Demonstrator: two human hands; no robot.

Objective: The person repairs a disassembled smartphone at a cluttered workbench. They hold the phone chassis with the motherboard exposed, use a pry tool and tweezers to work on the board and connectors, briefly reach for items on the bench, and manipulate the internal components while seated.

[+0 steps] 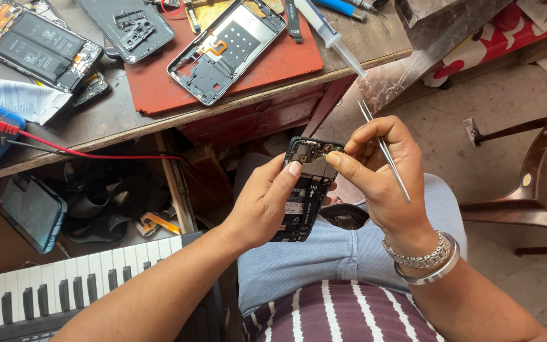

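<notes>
Over my lap, below the counter (pixel 362 50) edge, I see the opened phone (pixel 305 190) held upright in the left hand (pixel 264 202) — fingers wrapped behind it, thumb pressed on its exposed board. Just to its right, the right hand (pixel 378 177) touches the phone's top corner with thumb and forefinger while pinching metal tweezers (pixel 384 152), which slant up past the knuckles. On the counter lies a phone frame (pixel 226 47) on a red mat (pixel 273 63).

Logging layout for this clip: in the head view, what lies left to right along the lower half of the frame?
Keyboard → left hand → opened phone → right hand holding tweezers → bracelets → wooden chair.
</notes>
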